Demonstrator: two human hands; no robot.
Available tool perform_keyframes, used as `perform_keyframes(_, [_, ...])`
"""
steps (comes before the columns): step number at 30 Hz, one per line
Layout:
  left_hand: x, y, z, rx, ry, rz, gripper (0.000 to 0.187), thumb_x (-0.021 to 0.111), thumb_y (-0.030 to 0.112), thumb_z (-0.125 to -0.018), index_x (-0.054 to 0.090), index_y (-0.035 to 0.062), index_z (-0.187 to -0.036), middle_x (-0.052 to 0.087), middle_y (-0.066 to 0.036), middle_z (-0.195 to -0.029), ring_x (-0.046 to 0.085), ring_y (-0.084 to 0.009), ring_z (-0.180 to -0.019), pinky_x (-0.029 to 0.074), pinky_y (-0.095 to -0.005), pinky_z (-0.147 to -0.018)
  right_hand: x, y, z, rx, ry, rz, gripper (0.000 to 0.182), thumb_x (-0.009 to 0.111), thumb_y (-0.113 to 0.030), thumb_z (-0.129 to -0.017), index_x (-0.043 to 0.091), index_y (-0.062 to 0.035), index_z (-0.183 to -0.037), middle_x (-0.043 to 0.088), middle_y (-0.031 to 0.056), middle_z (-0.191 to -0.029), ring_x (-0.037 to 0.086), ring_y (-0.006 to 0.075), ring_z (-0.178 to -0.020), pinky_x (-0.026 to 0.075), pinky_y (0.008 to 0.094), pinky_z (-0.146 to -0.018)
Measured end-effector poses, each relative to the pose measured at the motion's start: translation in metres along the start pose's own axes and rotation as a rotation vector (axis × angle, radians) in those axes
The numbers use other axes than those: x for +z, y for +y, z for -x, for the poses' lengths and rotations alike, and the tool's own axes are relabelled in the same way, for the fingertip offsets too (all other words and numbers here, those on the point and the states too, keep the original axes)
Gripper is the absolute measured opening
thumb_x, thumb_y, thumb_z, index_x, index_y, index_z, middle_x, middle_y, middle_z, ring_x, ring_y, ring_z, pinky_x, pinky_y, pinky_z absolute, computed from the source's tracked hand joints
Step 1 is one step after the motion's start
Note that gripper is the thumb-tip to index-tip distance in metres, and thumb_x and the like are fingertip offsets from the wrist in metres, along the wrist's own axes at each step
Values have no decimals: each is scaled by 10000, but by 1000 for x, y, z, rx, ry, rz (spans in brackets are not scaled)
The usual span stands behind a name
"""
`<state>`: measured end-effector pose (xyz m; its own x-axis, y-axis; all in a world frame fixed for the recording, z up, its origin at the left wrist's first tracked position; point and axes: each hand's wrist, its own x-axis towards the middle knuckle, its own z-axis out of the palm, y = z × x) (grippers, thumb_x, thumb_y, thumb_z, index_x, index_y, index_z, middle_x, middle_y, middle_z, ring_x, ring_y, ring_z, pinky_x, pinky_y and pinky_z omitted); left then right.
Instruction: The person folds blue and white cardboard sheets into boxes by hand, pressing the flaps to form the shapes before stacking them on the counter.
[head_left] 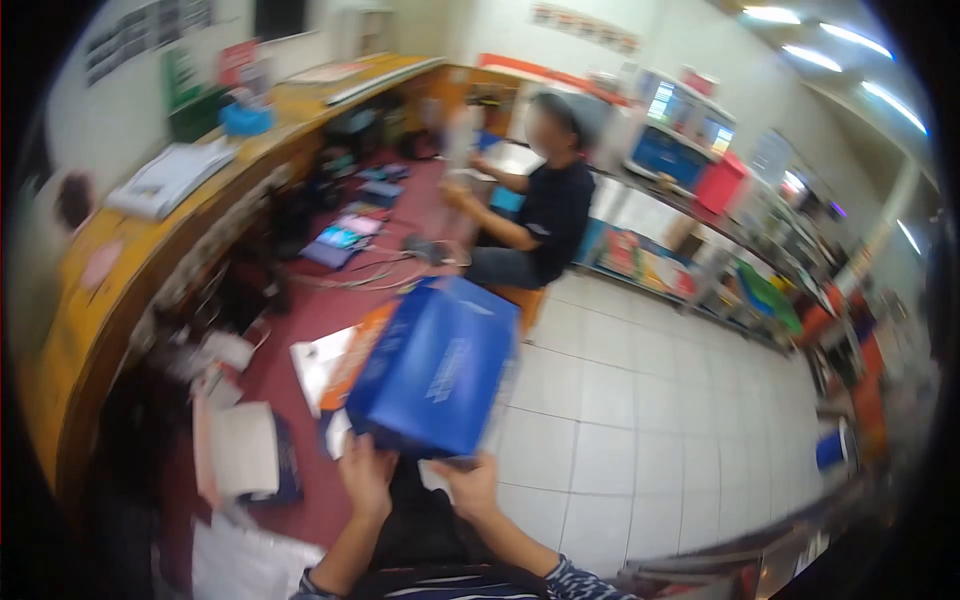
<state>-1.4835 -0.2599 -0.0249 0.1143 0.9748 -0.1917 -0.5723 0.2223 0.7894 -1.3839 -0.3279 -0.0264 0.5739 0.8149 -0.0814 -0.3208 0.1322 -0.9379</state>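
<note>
A large blue box (440, 365) with small pale print on its face is tilted up in front of me, over the edge of the dark red table. My left hand (366, 478) grips its lower left corner. At the lower right corner, my right hand (468, 485) holds the same box from below. Partly behind the box, on the table, lie an orange item (358, 362) and white papers (318, 370). An opened box with a pale inside (243, 450) rests to the left of my left hand.
A seated person (555, 200) in dark clothes is beyond the box at the red table (425, 205). Phones (342, 238) and cables lie there. A yellow counter (110, 300) curves along the left. Shelves (650, 265) with goods line the right, past the tiled floor (600, 440).
</note>
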Motion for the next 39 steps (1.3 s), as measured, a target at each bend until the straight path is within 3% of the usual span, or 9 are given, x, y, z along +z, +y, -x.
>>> perform_keyframes(5, [-9,-4,-1,848,-107,-872,173,576,154,-786,543,-9,-832,535,-28,-822,475,-86,-734,377,-197,-615,8,-18,4,-151,66,-333,171,664,16,-653,575,10,-799,598,66,-788,564,136,-714,442,239,-673])
perform_keyframes(13, [-2,-27,19,-108,-44,-150,174,563,149,-794,479,103,-649,514,-8,-637,451,-73,-559,361,-203,-526,5,14,7,38,-33,-415,242,585,46,-705,541,8,-939,580,81,-911,549,167,-844,424,293,-784])
perform_keyframes(21, [39,-60,14,2,-537,-153,148,419,197,-863,428,50,-850,453,-43,-829,437,-120,-802,339,-262,-740,-33,4,3,-277,121,-225,212,638,-8,-694,579,37,-892,605,54,-866,539,91,-810,430,233,-719])
perform_keyframes(24, [76,-67,13,-285,-245,-45,264,352,300,-882,458,72,-803,470,-21,-771,460,-114,-733,376,-265,-652,-50,6,-5,-314,242,-138,223,616,17,-688,570,33,-906,609,60,-855,549,111,-788,428,239,-716])
perform_keyframes(26, [74,-84,-14,-850,-892,998,348,509,265,-757,485,42,-1023,490,-112,-1039,447,-265,-991,348,-432,-847,-71,2,-10,-335,220,4,267,577,60,-661,561,17,-924,593,91,-908,555,174,-835,428,272,-741])
perform_keyframes(27, [96,-53,-8,-973,-367,366,395,452,289,-786,465,32,-1087,480,-105,-1118,431,-279,-1046,339,-417,-891,-78,1,-14,-516,212,305,280,571,60,-650,561,12,-926,569,109,-955,543,200,-875,424,290,-756])
perform_keyframes(33, [91,-79,-55,-1091,-377,119,399,454,323,-799,464,58,-1097,489,-119,-1104,420,-273,-1062,323,-430,-901,-140,-33,-21,-238,16,685,354,579,-97,-733,494,-21,-1068,479,145,-1104,443,276,-1033,336,354,-904])
perform_keyframes(36, [71,-99,-67,-1038,-474,51,389,454,333,-800,472,66,-1082,502,-111,-1068,443,-266,-1020,347,-420,-865,-197,-24,-37,132,-247,-686,415,519,-321,-808,465,-21,-1089,519,104,-1033,488,194,-967,370,327,-860])
perform_keyframes(39, [45,-122,-70,-972,-549,-4,380,453,344,-802,480,74,-1067,515,-104,-1032,466,-260,-979,372,-410,-828,-199,-52,-33,326,-159,-427,352,501,-312,-825,517,-13,-1009,550,76,-960,526,145,-885,426,273,-757])
